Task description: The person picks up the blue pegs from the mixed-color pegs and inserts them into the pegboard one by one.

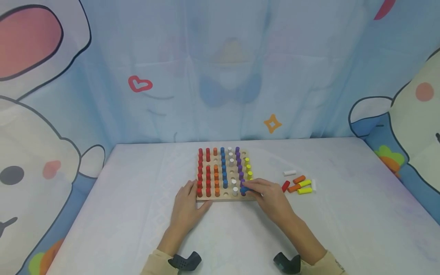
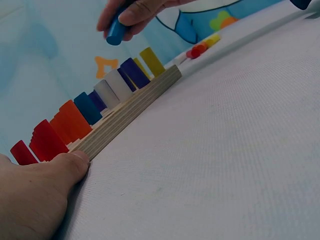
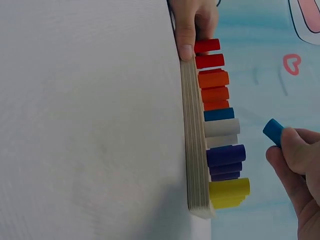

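Note:
A wooden pegboard (image 1: pixel 225 198) lies on the table with rows of red, orange, blue, white, purple and yellow pegs standing in it. My left hand (image 1: pixel 185 206) grips its front left corner, the thumb (image 2: pixel 70 167) against the front edge and the fingers along the left side. Above the front right part of the board, my right hand (image 1: pixel 271 196) pinches a blue peg (image 3: pixel 273 131) between thumb and fingertips. That peg is tilted and apart from the board in both wrist views. One bare hole (image 1: pixel 225 194) shows in the front row.
Right of the board lies a loose group of pegs: a white peg (image 1: pixel 289 173), a red peg (image 1: pixel 285 186), orange pegs (image 1: pixel 299 179) and yellow pegs (image 1: pixel 304 191). A white cloth (image 1: pixel 137 229) covers the table, and a printed blue curtain (image 1: pixel 220 114) hangs behind it.

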Action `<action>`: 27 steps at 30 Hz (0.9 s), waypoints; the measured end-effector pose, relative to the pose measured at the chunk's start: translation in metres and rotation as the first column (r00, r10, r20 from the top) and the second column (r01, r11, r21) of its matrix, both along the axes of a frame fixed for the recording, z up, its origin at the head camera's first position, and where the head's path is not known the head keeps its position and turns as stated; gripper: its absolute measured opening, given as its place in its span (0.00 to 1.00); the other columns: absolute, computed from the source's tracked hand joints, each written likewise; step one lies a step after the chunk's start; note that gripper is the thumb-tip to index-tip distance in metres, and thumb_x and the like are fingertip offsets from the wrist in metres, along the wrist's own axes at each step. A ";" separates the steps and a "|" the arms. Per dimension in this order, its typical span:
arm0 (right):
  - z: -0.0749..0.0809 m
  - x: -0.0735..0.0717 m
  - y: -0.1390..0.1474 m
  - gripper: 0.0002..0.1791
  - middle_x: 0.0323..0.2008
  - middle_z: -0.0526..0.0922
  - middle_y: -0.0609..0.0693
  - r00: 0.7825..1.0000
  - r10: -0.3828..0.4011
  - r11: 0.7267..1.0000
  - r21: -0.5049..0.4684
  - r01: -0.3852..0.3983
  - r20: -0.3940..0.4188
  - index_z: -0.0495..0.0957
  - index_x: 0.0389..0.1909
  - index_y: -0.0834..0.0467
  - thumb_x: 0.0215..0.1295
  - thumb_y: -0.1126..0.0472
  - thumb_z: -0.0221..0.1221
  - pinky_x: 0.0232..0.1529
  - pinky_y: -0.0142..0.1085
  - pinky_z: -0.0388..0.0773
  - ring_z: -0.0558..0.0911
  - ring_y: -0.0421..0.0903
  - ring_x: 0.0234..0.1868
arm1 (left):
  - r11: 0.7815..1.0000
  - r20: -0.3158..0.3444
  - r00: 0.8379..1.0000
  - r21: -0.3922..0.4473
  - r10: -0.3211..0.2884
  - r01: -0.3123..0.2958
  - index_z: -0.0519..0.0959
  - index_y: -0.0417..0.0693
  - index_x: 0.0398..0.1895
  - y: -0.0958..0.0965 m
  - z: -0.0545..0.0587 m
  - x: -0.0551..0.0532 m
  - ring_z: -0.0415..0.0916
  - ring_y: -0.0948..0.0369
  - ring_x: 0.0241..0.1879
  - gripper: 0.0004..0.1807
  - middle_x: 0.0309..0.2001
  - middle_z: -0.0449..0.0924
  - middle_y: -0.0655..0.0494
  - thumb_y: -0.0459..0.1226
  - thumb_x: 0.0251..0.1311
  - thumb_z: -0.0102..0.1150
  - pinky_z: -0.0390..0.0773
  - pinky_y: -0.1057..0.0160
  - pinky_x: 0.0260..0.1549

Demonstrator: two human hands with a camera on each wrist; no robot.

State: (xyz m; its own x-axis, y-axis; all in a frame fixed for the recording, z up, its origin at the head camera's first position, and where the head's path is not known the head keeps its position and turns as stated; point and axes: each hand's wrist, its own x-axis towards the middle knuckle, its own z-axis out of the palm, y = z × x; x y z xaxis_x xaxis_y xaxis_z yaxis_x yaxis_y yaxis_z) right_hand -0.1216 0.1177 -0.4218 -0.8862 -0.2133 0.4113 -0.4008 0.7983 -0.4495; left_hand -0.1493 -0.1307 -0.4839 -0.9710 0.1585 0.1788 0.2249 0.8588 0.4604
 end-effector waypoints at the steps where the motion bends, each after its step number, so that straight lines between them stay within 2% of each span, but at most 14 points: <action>1: 0.000 0.000 -0.001 0.22 0.45 0.86 0.48 1.000 0.003 1.000 0.012 -0.003 0.009 0.83 0.49 0.54 0.51 0.68 0.68 0.45 0.38 0.82 0.84 0.46 0.48 | 1.000 0.000 1.000 0.000 0.000 0.000 0.60 0.44 0.71 0.000 0.000 0.000 0.59 0.52 0.69 0.47 0.69 0.62 0.49 0.59 0.53 0.62 0.58 0.50 0.70; 4: 0.001 0.001 -0.004 0.25 0.50 0.84 0.49 0.999 0.017 1.000 0.016 -0.017 0.035 0.80 0.54 0.54 0.54 0.71 0.65 0.49 0.40 0.81 0.83 0.48 0.52 | 1.000 0.000 1.000 0.001 0.001 -0.001 0.60 0.44 0.71 0.001 0.001 0.001 0.59 0.52 0.69 0.47 0.69 0.62 0.49 0.59 0.53 0.62 0.58 0.50 0.70; 7: 0.001 0.001 -0.007 0.22 0.48 0.85 0.48 0.999 0.030 1.000 0.006 -0.030 0.033 0.80 0.52 0.54 0.54 0.69 0.66 0.48 0.39 0.81 0.83 0.46 0.51 | 1.000 0.003 1.000 0.000 0.002 -0.002 0.60 0.44 0.71 0.002 0.001 0.001 0.59 0.52 0.70 0.47 0.69 0.62 0.49 0.59 0.53 0.62 0.58 0.50 0.70; 12: -0.003 0.000 -0.013 0.15 0.38 0.85 0.42 0.998 0.053 0.998 -0.017 -0.053 -0.038 0.85 0.39 0.51 0.47 0.64 0.71 0.44 0.32 0.82 0.84 0.38 0.42 | 1.000 0.003 1.000 0.000 0.004 -0.004 0.60 0.45 0.71 0.002 0.001 0.001 0.59 0.52 0.70 0.47 0.69 0.62 0.49 0.59 0.53 0.62 0.58 0.50 0.70; 17: -0.006 -0.001 -0.020 0.15 0.34 0.80 0.42 0.992 0.057 0.998 -0.023 -0.060 -0.114 0.87 0.35 0.52 0.43 0.65 0.73 0.41 0.28 0.82 0.81 0.36 0.37 | 1.000 0.000 1.000 0.000 0.003 -0.003 0.60 0.44 0.71 0.002 0.002 0.001 0.59 0.52 0.69 0.47 0.69 0.62 0.49 0.59 0.53 0.62 0.58 0.50 0.70; 27: -0.008 -0.009 -0.025 0.18 0.40 0.85 0.45 0.958 0.201 0.976 0.130 -0.177 -0.203 0.86 0.40 0.56 0.43 0.66 0.73 0.46 0.33 0.82 0.84 0.41 0.46 | 1.000 0.007 1.000 -0.002 0.012 -0.012 0.60 0.45 0.71 0.001 0.001 0.001 0.60 0.52 0.69 0.47 0.69 0.62 0.49 0.59 0.53 0.62 0.59 0.50 0.69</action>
